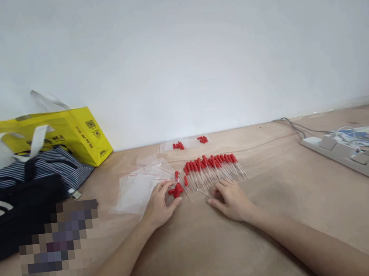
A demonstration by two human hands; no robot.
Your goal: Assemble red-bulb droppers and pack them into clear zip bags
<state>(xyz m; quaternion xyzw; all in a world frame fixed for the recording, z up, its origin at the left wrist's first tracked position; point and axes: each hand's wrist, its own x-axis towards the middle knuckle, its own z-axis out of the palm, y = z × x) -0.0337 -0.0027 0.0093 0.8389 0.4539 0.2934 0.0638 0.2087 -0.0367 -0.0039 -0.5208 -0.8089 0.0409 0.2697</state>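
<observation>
My left hand [161, 205] rests at the near side of a small heap of red rubber bulbs [177, 190], thumb and fingers apart around its edge. My right hand [231, 200] has curled fingers, with a thin clear dropper tube [205, 193] running from them to the left, no bulb on its visible end. Just beyond both hands lies a row of droppers [212, 170], clear tubes topped with red bulbs. At the row's left end a few tubes [186, 186] lie bare, with loose bulbs beside them.
Clear zip bags [137, 187] lie left of the row. Further back, another bag [190, 143] has red bulbs on it or in it. A yellow bag [88, 135], a striped bag [65, 170] and a black bag [21, 216] stand left. A power strip [341, 156] with cables lies right.
</observation>
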